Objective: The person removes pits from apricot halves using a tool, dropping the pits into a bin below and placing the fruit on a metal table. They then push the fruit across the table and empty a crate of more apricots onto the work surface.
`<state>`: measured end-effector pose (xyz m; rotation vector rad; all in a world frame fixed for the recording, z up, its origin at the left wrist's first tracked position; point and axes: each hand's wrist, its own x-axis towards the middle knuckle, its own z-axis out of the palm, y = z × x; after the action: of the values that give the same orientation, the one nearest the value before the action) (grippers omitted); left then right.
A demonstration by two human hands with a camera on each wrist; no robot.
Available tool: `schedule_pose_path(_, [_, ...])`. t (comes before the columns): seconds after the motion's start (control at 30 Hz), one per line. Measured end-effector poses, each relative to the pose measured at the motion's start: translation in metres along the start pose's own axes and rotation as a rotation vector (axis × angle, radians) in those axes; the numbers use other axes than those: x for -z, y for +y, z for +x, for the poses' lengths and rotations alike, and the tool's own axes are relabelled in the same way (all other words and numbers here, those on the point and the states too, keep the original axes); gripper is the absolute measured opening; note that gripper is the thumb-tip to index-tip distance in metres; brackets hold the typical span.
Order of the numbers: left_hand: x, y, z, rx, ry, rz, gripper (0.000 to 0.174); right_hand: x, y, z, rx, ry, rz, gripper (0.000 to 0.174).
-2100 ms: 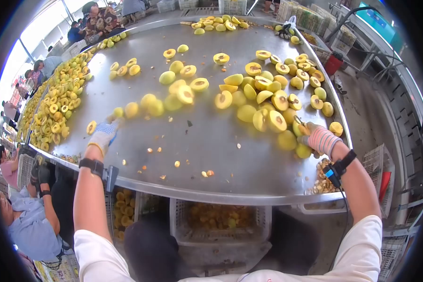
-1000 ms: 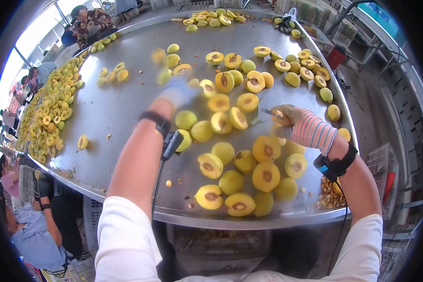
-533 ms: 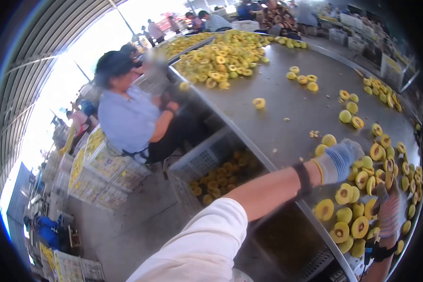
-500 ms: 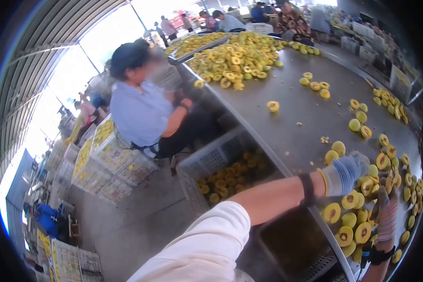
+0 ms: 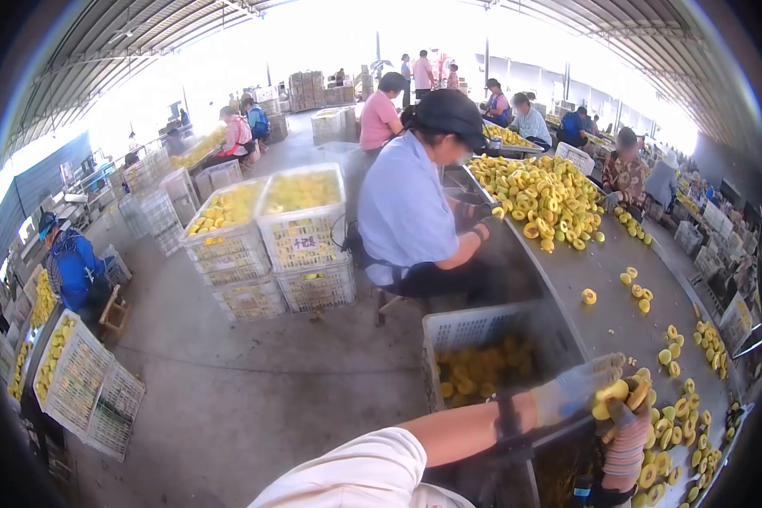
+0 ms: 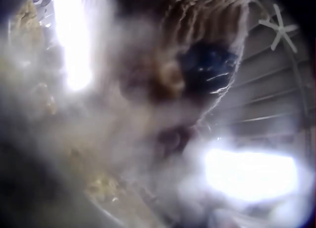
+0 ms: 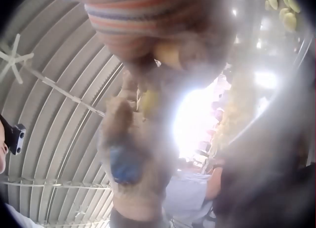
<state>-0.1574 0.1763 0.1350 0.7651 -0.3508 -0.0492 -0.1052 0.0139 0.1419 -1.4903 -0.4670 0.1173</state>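
Observation:
Over the near edge of the metal table point(image 5: 620, 326), both gloved hands meet around several yellow fruit halves point(image 5: 611, 398). My left hand point(image 5: 571, 394), in a white and blue glove, lies along their near side with its fingers stretched out. My right hand point(image 5: 625, 444), in a striped glove, curls around fruit at its fingers. In the right wrist view, a yellow piece point(image 7: 169, 55) shows in the right hand's grip, and the left glove's blue patch point(image 7: 126, 164) faces it. The left wrist view is badly blurred.
More fruit halves point(image 5: 662, 461) lie scattered on the table, with a large heap point(image 5: 542, 195) farther along. A crate point(image 5: 432, 347) holding fruit stands below the edge. A seated person in light blue point(image 5: 406, 203) works beside stacked full crates point(image 5: 305, 245).
The head view has swung left. Both hands swept through the loose halves, came together and now hold several at the table edge. Earlier they were apart over the fruit.

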Motion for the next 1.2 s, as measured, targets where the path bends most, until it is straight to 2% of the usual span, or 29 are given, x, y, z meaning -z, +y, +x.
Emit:
schedule_pose_path(0.07, [0.001, 0.014, -0.023, 0.126, 0.000, -0.296, 0.041, -0.039, -0.031, -0.013, 0.060, -0.021, -0.038, 0.043])
schedule_pose_path(0.1, [0.004, 0.010, -0.024, 0.101, 0.129, -0.328, 0.032, -0.051, -0.035, -0.014, 0.212, 0.056, -0.459, 0.038])
schedule_pose_path(0.2, [0.025, 0.009, -0.027, -0.077, 0.196, -0.372, 0.029, -0.066, -0.028, -0.018, 0.325, 0.128, -0.772, 0.040])
schedule_pose_path(0.23, [0.029, 0.005, -0.026, -0.188, 0.223, -0.220, 0.028, -0.063, -0.018, -0.020, 0.314, 0.068, -0.665, 0.041])
schedule_pose_path(0.27, [0.032, 0.002, -0.026, -0.294, 0.267, -0.067, 0.027, -0.069, -0.019, -0.025, 0.279, 0.055, -0.775, 0.041])
schedule_pose_path(0.33, [0.018, 0.011, -0.035, -0.201, 0.219, -0.410, 0.026, -0.084, -0.021, -0.045, 0.198, 0.033, -0.998, 0.040])
schedule_pose_path(0.37, [0.009, 0.011, -0.040, -0.182, 0.282, -0.339, 0.025, -0.088, -0.015, -0.046, 0.033, 0.059, -1.056, 0.040])
schedule_pose_path(0.43, [-0.004, 0.011, -0.045, -0.143, 0.406, -0.195, 0.024, -0.075, 0.005, -0.048, 0.094, 0.014, -1.014, 0.039])
schedule_pose_path(0.47, [-0.002, 0.007, -0.045, -0.113, 0.365, -0.159, 0.024, -0.071, 0.006, -0.051, 0.122, -0.007, -0.993, 0.039])
schedule_pose_path(0.5, [0.004, 0.003, -0.045, -0.079, 0.323, -0.124, 0.024, -0.067, 0.001, -0.054, -0.016, -0.033, -1.059, 0.036])
schedule_pose_path(0.63, [0.005, -0.001, -0.037, 0.086, 0.309, 0.058, 0.026, -0.051, -0.004, -0.067, 0.010, -0.064, -0.821, 0.033])
schedule_pose_path(0.83, [0.016, -0.016, -0.020, 0.161, 0.098, 0.125, 0.025, -0.016, 0.017, -0.069, 0.023, -0.052, -0.779, 0.035])
schedule_pose_path(0.9, [0.016, -0.021, -0.014, 0.072, 0.103, 0.051, 0.025, -0.002, 0.022, -0.069, 0.028, -0.049, -0.761, 0.037])
schedule_pose_path(0.93, [0.014, -0.028, -0.010, 0.040, 0.101, 0.002, 0.026, 0.006, 0.030, -0.066, 0.156, -0.046, -0.728, 0.038])
schedule_pose_path(0.97, [0.017, -0.032, -0.006, -0.081, 0.048, 0.203, 0.027, 0.013, 0.031, -0.067, 0.263, -0.026, -0.710, 0.039])
schedule_pose_path(1.0, [0.025, -0.046, 0.006, -0.111, 0.090, 0.093, 0.029, 0.022, 0.030, -0.070, 0.235, -0.025, -0.689, 0.038])
schedule_pose_path(1.03, [0.009, -0.040, 0.005, -0.259, 0.048, 0.607, 0.032, 0.023, 0.018, -0.073, 0.187, 0.003, -0.700, 0.038])
schedule_pose_path(1.07, [-0.008, -0.032, 0.010, -0.262, 0.062, 0.984, 0.037, 0.028, 0.020, -0.073, 0.189, 0.044, -0.691, 0.037])
schedule_pose_path(1.1, [-0.010, -0.044, 0.019, -0.187, 0.099, 0.736, 0.035, 0.040, 0.026, -0.074, 0.189, 0.075, -0.739, 0.036])
schedule_pose_path(1.13, [-0.009, -0.056, 0.030, -0.114, 0.055, 0.494, 0.024, 0.047, 0.025, -0.076, 0.155, 0.107, -0.767, 0.034])
schedule_pose_path(1.17, [-0.008, -0.069, 0.040, -0.036, 0.031, 0.253, 0.023, 0.058, 0.022, -0.080, 0.104, 0.118, -0.794, 0.033])
schedule_pose_path(1.2, [-0.017, -0.080, 0.047, 0.217, 0.140, -0.397, 0.030, 0.067, 0.026, -0.083, 0.131, 0.143, -0.827, 0.033])
